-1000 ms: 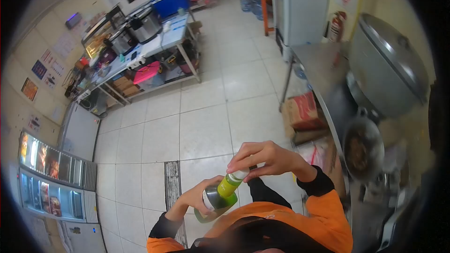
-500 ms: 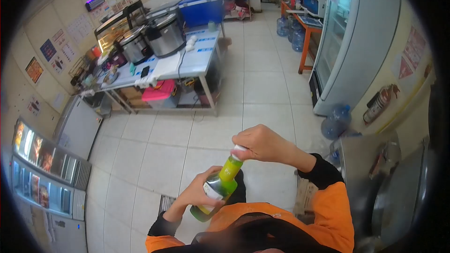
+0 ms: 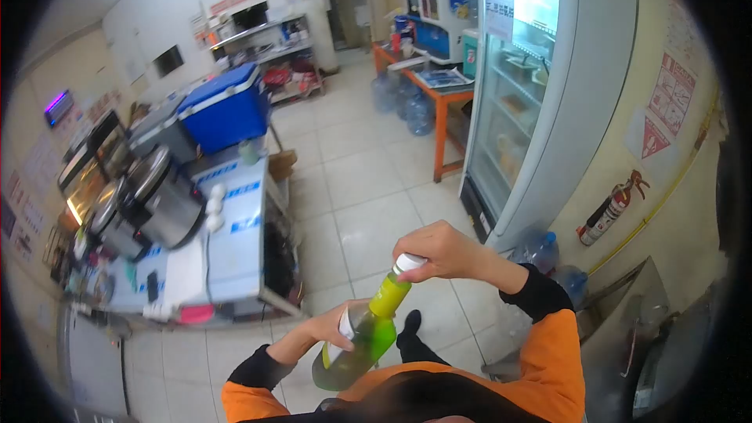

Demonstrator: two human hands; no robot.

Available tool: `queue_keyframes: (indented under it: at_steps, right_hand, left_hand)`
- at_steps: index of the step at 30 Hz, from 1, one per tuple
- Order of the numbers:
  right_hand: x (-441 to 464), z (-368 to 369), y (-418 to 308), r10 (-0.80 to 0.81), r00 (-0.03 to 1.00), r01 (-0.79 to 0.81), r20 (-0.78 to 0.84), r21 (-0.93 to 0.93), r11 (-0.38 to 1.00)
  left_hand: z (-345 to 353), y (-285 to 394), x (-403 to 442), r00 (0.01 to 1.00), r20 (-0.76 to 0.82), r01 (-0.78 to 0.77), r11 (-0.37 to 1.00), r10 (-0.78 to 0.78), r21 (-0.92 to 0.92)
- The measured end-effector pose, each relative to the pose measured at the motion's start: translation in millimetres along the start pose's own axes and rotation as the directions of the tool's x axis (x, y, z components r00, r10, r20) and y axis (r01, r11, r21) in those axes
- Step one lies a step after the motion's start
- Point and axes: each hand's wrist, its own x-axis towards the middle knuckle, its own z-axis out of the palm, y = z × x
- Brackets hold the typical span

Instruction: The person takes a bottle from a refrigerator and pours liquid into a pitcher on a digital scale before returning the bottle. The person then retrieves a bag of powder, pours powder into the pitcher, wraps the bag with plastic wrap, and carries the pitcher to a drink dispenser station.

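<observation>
Head view: The left hand [image 3: 335, 327] grips the body of the green bottle [image 3: 362, 348], thumb on the near side. Beyond these fingers, the right hand [image 3: 448, 251] pinches the white cap [image 3: 409, 264] between thumb and curled fingers. For control, brace the body firmly; any twist should come from the right fingers, square to the neck [image 3: 389, 296].

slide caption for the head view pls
Left hand around a green bottle, right hand on its white cap.
</observation>
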Motion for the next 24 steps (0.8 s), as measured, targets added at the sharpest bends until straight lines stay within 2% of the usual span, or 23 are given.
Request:
queue_keyframes:
  at_steps: [1, 2, 3, 4, 5, 8, 9, 11, 12, 13, 14, 15, 17, 18, 19, 20, 21, 22, 23, 24]
  right_hand:
    - [5, -11, 28, 0.179, 0.983, -0.166, 0.03, -0.243, 0.956]
    - [12, -17, 54, 0.195, 0.981, -0.184, 0.018, -0.248, 0.951]
    - [24, -28, 80, 0.329, 0.944, -0.297, 0.006, -0.41, 0.862]
    - [36, -38, 106, 0.456, 0.89, -0.392, -0.022, -0.55, 0.737]
    - [46, -53, 135, 0.459, 0.888, -0.396, -0.028, -0.555, 0.732]
    - [86, -89, 234, 0.368, 0.93, -0.325, -0.014, -0.502, 0.802]
    - [104, -95, 275, 0.072, 0.982, -0.126, -0.177, -0.312, 0.942]
    - [120, -109, 327, -0.166, 0.911, 0.111, -0.377, -0.165, 0.98]
    - [133, -135, 368, 0.105, 0.984, -0.13, -0.146, -0.175, 0.976]
    - [141, -147, 385, 0.362, 0.928, -0.338, 0.085, -0.213, 0.917]
    - [150, -156, 408, 0.448, 0.879, -0.352, 0.164, -0.41, 0.841]
    - [154, -165, 435, 0.471, 0.871, -0.378, 0.141, -0.42, 0.825]
    - [163, -176, 486, 0.262, 0.962, -0.268, -0.071, -0.405, 0.874]
    - [172, -177, 511, 0.28, 0.955, -0.296, -0.099, -0.414, 0.861]
    - [185, -181, 540, 0.08, 0.989, -0.119, -0.124, -0.353, 0.928]
    - [194, -187, 566, -0.121, 0.981, 0.072, -0.149, -0.296, 0.953]
    - [200, -193, 581, -0.101, 0.982, 0.047, -0.159, -0.314, 0.948]
    - [205, -200, 595, 0.263, 0.959, -0.282, -0.104, -0.409, 0.868]
    - [210, -211, 611, 0.598, 0.797, -0.554, -0.091, -0.505, 0.662]
    - [210, -225, 632, 0.615, 0.78, -0.577, -0.116, -0.514, 0.635]
  left_hand:
    - [-27, 3, 22, 1.0, 0.025, -0.001, 1.0, 0.001, 0.003]
    - [-41, 19, 42, 0.983, -0.18, 0.076, 0.965, -0.03, 0.25]
    - [-63, 33, 66, 0.926, -0.378, 0.182, 0.864, 0.01, 0.469]
    - [-90, 35, 86, 0.913, -0.398, 0.172, 0.807, 0.084, 0.565]
    - [-120, 37, 107, 0.916, -0.391, 0.166, 0.805, 0.088, 0.569]
    - [-222, 38, 159, 0.926, -0.376, 0.181, 0.854, 0.018, 0.488]
    - [-256, 36, 175, 0.936, -0.349, 0.123, 0.879, 0.052, 0.46]
    - [-301, 39, 202, 0.949, -0.304, 0.048, 0.91, 0.087, 0.413]
    - [-348, 50, 240, 0.963, -0.266, 0.07, 0.92, 0.038, 0.385]
    - [-369, 60, 257, 0.968, -0.252, 0.107, 0.924, -0.011, 0.368]
    - [-390, 64, 274, 0.957, -0.286, 0.161, 0.907, -0.048, 0.388]
    - [-420, 62, 292, 0.966, -0.254, 0.152, 0.906, -0.051, 0.395]
    - [-484, 57, 321, 0.984, -0.168, 0.116, 0.933, -0.061, 0.342]
    - [-515, 56, 335, 0.993, -0.107, 0.082, 0.942, -0.049, 0.326]
    - [-546, 59, 355, 0.996, -0.074, 0.074, 0.94, -0.052, 0.333]
    - [-575, 59, 376, 0.999, 0.013, 0.039, 0.959, -0.045, 0.281]
    - [-599, 61, 395, 0.994, 0.102, 0.012, 0.974, -0.036, 0.227]
    - [-621, 63, 415, 0.99, 0.137, 0.005, 0.973, -0.037, 0.229]
    - [-640, 63, 437, 0.994, 0.09, 0.03, 0.955, -0.06, 0.296]
    - [-660, 65, 460, 0.996, 0.043, 0.055, 0.931, -0.075, 0.36]
